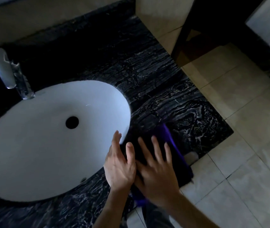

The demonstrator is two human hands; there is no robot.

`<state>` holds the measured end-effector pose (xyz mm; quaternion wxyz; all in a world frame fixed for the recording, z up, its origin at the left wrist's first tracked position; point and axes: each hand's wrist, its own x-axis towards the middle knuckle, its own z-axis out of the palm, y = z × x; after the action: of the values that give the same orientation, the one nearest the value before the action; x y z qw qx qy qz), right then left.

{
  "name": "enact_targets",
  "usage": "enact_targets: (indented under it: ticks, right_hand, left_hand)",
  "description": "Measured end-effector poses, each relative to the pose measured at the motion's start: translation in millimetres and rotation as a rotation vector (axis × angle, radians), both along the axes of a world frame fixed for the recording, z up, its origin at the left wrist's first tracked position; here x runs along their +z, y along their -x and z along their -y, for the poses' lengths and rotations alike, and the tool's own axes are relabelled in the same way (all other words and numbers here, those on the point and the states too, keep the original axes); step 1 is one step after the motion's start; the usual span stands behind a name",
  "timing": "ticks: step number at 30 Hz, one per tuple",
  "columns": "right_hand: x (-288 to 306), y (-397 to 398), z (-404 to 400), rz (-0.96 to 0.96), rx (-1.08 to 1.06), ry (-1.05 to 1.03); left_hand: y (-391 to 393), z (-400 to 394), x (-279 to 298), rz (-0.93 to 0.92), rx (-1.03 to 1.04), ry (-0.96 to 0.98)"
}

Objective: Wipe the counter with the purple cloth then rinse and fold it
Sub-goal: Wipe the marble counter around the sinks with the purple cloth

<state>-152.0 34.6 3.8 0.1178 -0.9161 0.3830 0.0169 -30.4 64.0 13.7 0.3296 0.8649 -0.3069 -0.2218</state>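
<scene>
From my head camera: the soft purple cloth (167,145) lies flat on the glossy black veined stone counter (163,89), at its front right corner, just beside the smooth white oval sink (49,137). My right hand (155,171) presses it, fingers straight and spread. My left hand (119,165) rests at its sink-side edge, fingers straight.

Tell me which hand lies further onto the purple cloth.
The right hand: its spread fingers lie flat across the purple cloth, while the left hand sits at the cloth's sink-side edge.
</scene>
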Motion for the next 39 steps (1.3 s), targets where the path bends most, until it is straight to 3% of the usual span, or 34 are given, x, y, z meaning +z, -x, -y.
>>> enact_targets:
  ticks: [3,7,11,13,18,20,23,28,34,39]
  right_hand:
    - [1,0,10,0.004,0.054,-0.024]
    - [-7,-41,124,0.011,-0.014,0.039]
    - [-12,-70,225,-0.034,-0.136,0.072]
    - [-11,-57,222,-0.034,-0.174,0.101]
    - [-4,58,94,-0.08,-0.178,0.045]
    - [-2,92,77,-0.097,-0.234,0.002]
    - [-3,91,117,-0.155,-0.244,-0.007]
    - [-10,18,227,-0.096,-0.27,0.134]
    - [-13,-88,249,-0.069,-0.042,0.109]
    - [-12,-84,198,-0.105,0.262,0.084]
  left_hand:
    - [-1,7,0,0.012,0.022,-0.056]
    - [-1,29,0,0.021,0.081,-0.201]
    - [3,83,-3,0.046,-0.022,-0.246]
    - [-3,110,-5,0.038,-0.027,-0.239]
    - [-16,142,-11,0.01,0.007,-0.28]
    - [-16,143,-11,0.047,-0.028,-0.274]
    - [-15,135,-11,0.045,-0.053,-0.21]
    - [-16,140,-8,0.014,0.024,-0.152]
    - [-16,141,-2,-0.013,0.107,-0.077]
    - [-14,136,-1,-0.081,0.303,0.034]
